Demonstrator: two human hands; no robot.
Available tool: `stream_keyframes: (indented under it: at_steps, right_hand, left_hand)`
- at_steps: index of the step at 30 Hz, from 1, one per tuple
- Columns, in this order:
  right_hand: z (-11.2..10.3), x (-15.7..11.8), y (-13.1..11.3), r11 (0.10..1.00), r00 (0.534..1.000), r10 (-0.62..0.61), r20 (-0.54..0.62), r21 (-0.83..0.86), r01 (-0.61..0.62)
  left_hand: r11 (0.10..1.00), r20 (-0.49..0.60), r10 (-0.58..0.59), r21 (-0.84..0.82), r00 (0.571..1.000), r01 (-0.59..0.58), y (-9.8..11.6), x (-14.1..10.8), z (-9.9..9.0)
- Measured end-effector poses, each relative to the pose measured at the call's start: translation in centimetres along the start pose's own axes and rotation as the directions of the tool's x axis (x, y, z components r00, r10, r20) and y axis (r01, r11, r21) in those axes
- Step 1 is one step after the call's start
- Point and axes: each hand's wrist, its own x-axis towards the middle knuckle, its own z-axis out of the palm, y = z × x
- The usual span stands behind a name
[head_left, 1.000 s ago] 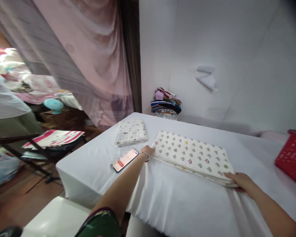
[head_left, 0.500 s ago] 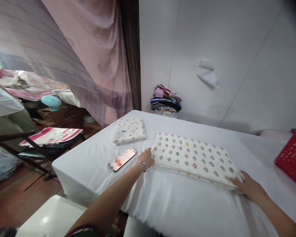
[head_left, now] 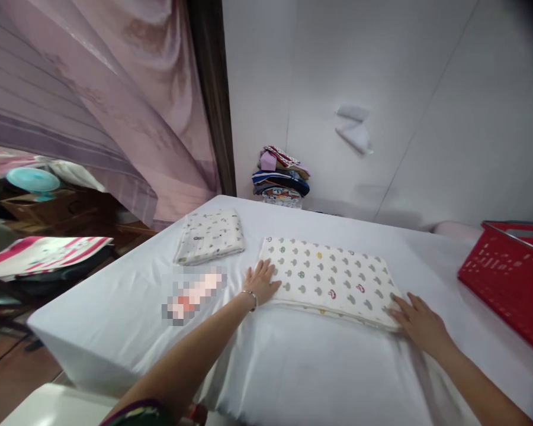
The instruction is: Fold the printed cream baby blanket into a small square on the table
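A folded white cloth [head_left: 326, 278] with grey, red, green and yellow mushroom prints lies flat on the white-covered table [head_left: 311, 367]. At its left end rests my left hand [head_left: 261, 281], fingers spread on the edge, a bracelet on the wrist. My right hand [head_left: 420, 319] touches the right end, its fingers stretched out and apart. A smaller folded cloth [head_left: 211, 236] with small dark prints lies to the left, behind a pixelated, phone-shaped item [head_left: 195, 296].
A red plastic basket [head_left: 506, 278] with a metal handle stands at the right. Several folded clothes [head_left: 281, 174] are stacked by the wall beyond the table. Pink curtains [head_left: 169, 118] hang at the left, near a chair with a striped cloth [head_left: 44, 254].
Both hands have loosened from the ends of the mushroom-print cloth, and their fingers now spread out on it. The view has turned right, bringing more of the red basket in.
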Motion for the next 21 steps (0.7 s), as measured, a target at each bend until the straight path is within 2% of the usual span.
stream_keyframes:
  at_steps: [2, 4, 7, 9, 11, 15, 18, 21]
  right_hand:
    - [-1.6, 1.2, -2.6, 0.997, 0.995, -0.06, -0.078, -0.047, 0.057]
    - [-3.1, 3.1, -6.4, 0.991, 0.988, -0.131, -0.085, 0.009, 0.132]
    - [-4.1, 6.5, -12.3, 0.962, 0.968, -0.249, -0.013, 0.112, 0.249]
    - [-3.9, 8.6, -14.4, 0.947, 0.956, -0.289, 0.047, 0.159, 0.279]
    - [-3.2, 10.1, -14.4, 0.967, 0.967, -0.233, 0.104, 0.133, 0.219]
    - [-1.1, 10.8, -10.6, 0.998, 0.985, 0.021, 0.17, 0.062, -0.032]
    - [-0.1, 10.7, -9.0, 0.997, 0.988, 0.039, 0.15, 0.062, -0.049]
    - [0.3, 10.8, -9.1, 0.998, 0.989, 0.028, 0.143, 0.06, -0.037]
  left_hand:
    - [1.0, 0.004, -0.018, 0.015, 1.0, 0.018, 1.0, 0.8, -1.0]
    - [0.999, -0.043, 0.014, 0.034, 0.999, -0.013, 2.6, 1.9, -2.1]
    - [0.991, -0.111, 0.126, 0.062, 0.986, -0.12, 4.6, 3.8, -2.8]
    - [0.991, -0.093, 0.127, 0.061, 0.988, -0.121, 4.9, 4.8, -2.3]
    - [0.996, -0.064, 0.077, 0.038, 0.995, -0.075, 4.4, 5.4, -1.4]
    - [0.998, -0.069, 0.07, 0.013, 0.995, -0.069, 2.6, 5.9, 0.4]
    - [0.997, -0.074, 0.082, 0.02, 0.994, -0.081, 2.1, 5.8, 0.8]
    - [0.997, -0.057, 0.082, 0.021, 0.995, -0.081, 2.4, 5.9, 0.5]
